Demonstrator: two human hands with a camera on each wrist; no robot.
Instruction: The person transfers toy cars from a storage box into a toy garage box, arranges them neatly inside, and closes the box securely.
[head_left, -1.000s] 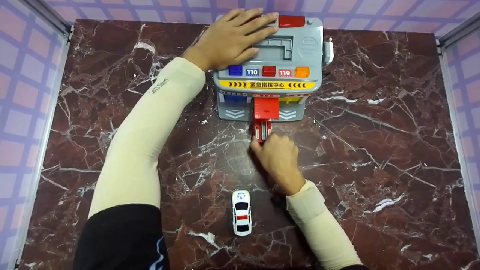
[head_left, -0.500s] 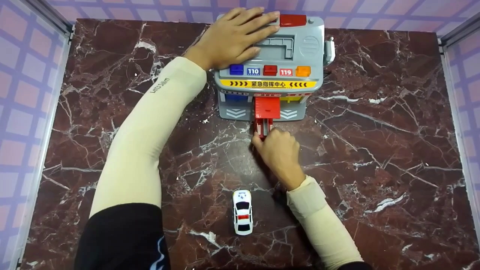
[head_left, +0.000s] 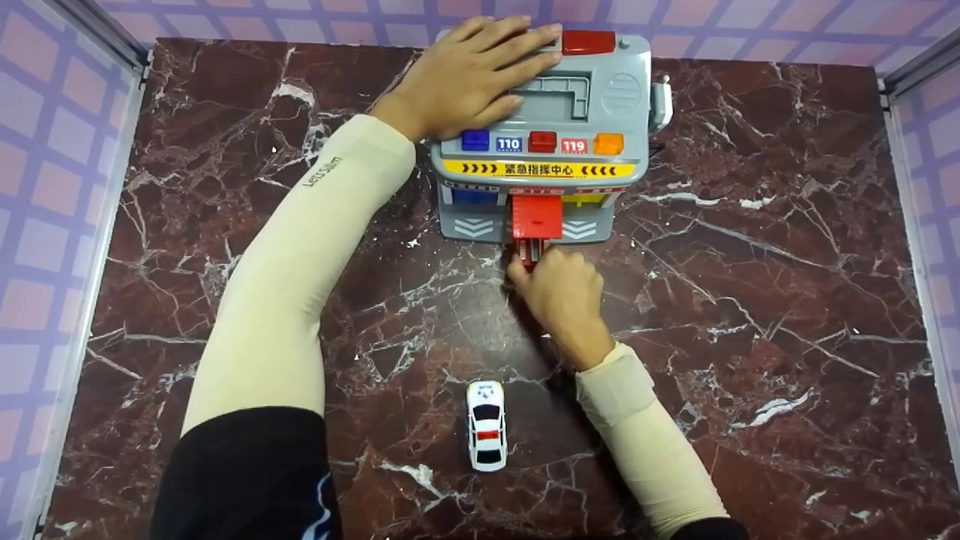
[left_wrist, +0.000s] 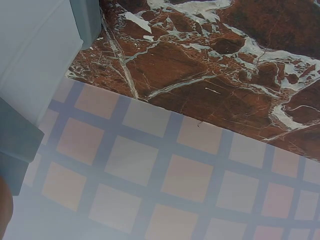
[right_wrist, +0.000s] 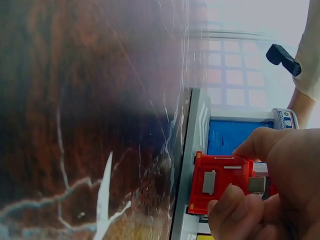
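A grey toy garage (head_left: pixel 600 105) with blue, red and orange buttons stands at the far middle of the marble table. My left hand (head_left: pixel 469 75) lies flat on its roof, fingers straight. My right hand (head_left: pixel 559 289) pinches a small red toy vehicle (head_left: pixel 529 251) at the foot of the garage's red centre ramp (head_left: pixel 535 216); most of the vehicle is hidden by my fingers. In the right wrist view my fingers (right_wrist: pixel 240 210) grip the red vehicle (right_wrist: pixel 220 182) beside the blue bay (right_wrist: pixel 237 137). The left wrist view shows only the garage's wall (left_wrist: pixel 35 55).
A white toy police car (head_left: pixel 486 424) sits on the table (head_left: pixel 750 300) near me, just left of my right forearm. Checkered purple walls (head_left: pixel 52 187) and metal frame rails enclose the table on the left, right and far side.
My right hand has pushed the red vehicle away from me toward the garage, so less of it shows outside the ramp. The left hand has stayed on the roof.
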